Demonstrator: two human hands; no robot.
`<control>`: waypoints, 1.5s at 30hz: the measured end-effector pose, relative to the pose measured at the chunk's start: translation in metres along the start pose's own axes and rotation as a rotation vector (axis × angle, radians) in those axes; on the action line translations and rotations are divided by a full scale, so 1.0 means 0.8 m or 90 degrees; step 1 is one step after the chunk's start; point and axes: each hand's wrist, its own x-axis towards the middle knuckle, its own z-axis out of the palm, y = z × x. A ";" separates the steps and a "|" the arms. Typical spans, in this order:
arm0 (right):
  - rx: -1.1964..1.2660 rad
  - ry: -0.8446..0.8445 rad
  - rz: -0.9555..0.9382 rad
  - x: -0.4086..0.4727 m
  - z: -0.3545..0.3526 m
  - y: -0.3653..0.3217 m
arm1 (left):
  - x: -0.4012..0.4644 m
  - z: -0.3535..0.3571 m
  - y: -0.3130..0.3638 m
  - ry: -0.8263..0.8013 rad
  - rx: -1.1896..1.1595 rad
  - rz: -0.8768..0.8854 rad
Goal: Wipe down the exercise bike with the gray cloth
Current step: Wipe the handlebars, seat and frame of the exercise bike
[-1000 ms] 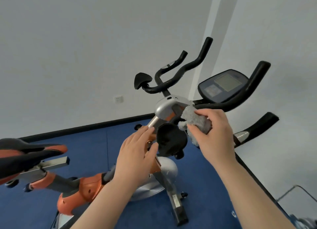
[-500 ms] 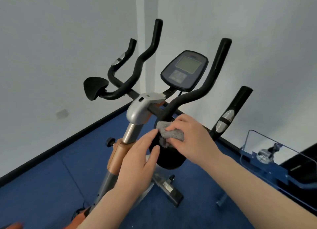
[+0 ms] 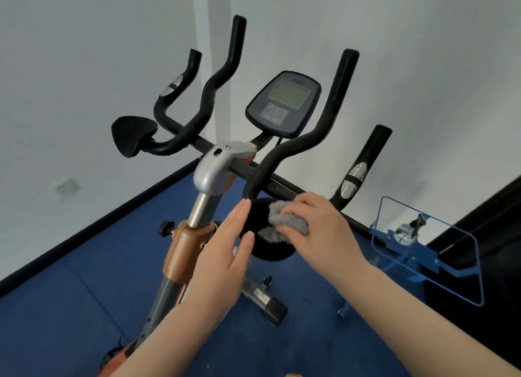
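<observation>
Wiping with the grey cloth [image 3: 290, 221], we judge it soft, light and prone to bunching, best held mid-fold. Our right hand [image 3: 324, 232] pinches it with curled fingers [image 3: 307, 201] against the black arm pad [image 3: 272, 252] beneath them. Our left hand [image 3: 222, 255], fingers straight and together, touches the pad's edge.

The fluffy grey cloth [image 3: 287, 221] and the right hand [image 3: 318, 232] cover much of the round black arm pad [image 3: 272, 252]; the left hand [image 3: 222, 255] hides its left rim. Both forearms run off the bottom edge. Keys on the oval black console [image 3: 283, 104]: too small to read. Behind the clear blue-framed panel [image 3: 451, 278], something blurred.
</observation>
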 end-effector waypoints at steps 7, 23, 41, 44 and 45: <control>0.149 -0.016 0.012 0.011 -0.038 -0.010 | -0.008 -0.010 0.004 0.064 -0.145 -0.065; -0.105 -0.165 -0.269 0.010 0.012 -0.016 | -0.019 0.010 -0.004 0.140 -0.293 -0.084; -0.165 -0.158 -0.461 0.017 -0.040 0.046 | -0.007 0.005 -0.001 0.089 -0.293 -0.079; -0.026 -0.093 -0.236 0.031 -0.081 0.065 | -0.007 0.011 -0.006 0.114 -0.302 -0.095; 0.024 -0.043 -0.181 0.033 -0.086 0.066 | -0.005 0.015 -0.006 0.109 -0.308 -0.099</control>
